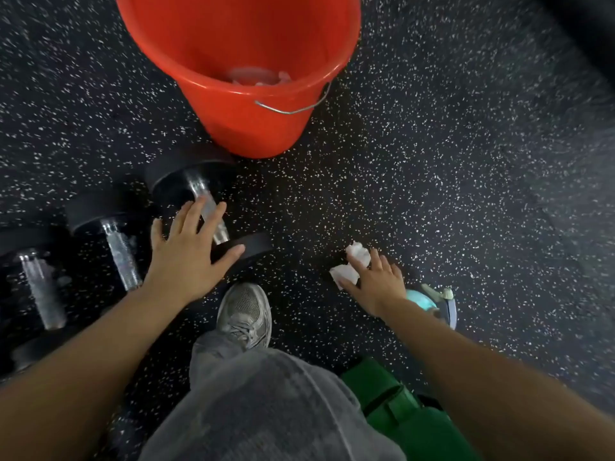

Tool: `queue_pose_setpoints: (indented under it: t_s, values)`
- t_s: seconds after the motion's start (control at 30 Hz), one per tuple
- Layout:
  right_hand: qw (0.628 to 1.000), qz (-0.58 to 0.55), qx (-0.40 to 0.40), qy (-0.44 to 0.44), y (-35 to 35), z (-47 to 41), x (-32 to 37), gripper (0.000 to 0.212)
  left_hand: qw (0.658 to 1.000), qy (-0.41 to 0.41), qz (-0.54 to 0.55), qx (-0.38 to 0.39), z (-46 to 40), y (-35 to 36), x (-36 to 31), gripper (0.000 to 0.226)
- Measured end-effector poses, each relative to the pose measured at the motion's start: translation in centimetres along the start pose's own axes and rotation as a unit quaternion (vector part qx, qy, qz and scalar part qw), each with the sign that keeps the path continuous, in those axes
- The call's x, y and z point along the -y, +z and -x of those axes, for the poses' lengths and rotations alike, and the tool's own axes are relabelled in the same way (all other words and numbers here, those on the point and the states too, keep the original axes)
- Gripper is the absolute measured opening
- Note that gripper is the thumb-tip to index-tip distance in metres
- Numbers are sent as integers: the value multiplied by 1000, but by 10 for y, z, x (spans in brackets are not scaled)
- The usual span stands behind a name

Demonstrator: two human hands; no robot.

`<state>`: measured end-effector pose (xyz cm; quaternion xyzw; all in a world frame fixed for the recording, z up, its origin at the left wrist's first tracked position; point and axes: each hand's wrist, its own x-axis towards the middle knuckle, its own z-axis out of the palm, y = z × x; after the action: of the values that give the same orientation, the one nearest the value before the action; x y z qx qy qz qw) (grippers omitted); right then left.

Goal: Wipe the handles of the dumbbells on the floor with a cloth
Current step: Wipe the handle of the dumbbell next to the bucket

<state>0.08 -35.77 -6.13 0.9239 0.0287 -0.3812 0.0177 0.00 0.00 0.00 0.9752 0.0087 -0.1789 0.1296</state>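
Three dumbbells lay side by side on the dark speckled floor (432,161), all to the left of the red bucket (239,78). The nearest dumbbell (203,201) sat just in front of the bucket's base, with black round heads and a shiny knurled metal handle; the middle dumbbell (116,247) and the far-left dumbbell (40,287) looked the same, somewhat blurred. The left hand (189,251) was spread wide with straight fingers, over the nearest dumbbell's handle and near head, gripping nothing. The right hand (376,281), in front and to the right of the bucket, pinched a crumpled white cloth (349,266) at the fingertips, low over the floor. A spray bottle (436,302) stood just behind that wrist. A grey sneaker (244,314) and grey trouser leg sat in front of the bucket, a green bag (392,404) beside the knee. Pale stuff lay inside the bucket, unclear what.
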Motion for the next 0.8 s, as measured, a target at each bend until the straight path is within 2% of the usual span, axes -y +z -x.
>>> queue_pose_setpoints:
  t_s: [0.13, 0.33, 0.47, 0.6, 0.7, 0.8]
  values:
    - [1000, -3, 15, -1, 4, -2, -4, 72, 1000, 1, -9, -15, -1, 0, 4, 89]
    - [998, -11, 35, -41, 9, -6, -5, 54, 1000, -4, 0, -27, 5, 2, 3, 88]
    - [999, -13, 17, -48, 6, -1, -1, 55, 999, -6, 9, -34, 12, 3, 4, 87]
    - [990, -93, -67, -82, -10, 3, 16, 59, 998, -21, 26, -44, 17, 1, 8, 86]
    - [964, -176, -160, -122, -34, 9, 41, 59, 997, -27, 46, -57, 22, 0, 11, 85]
    - [938, -217, -215, -164, -60, 14, 71, 57, 996, -35, 52, -64, 26, 1, 15, 86]
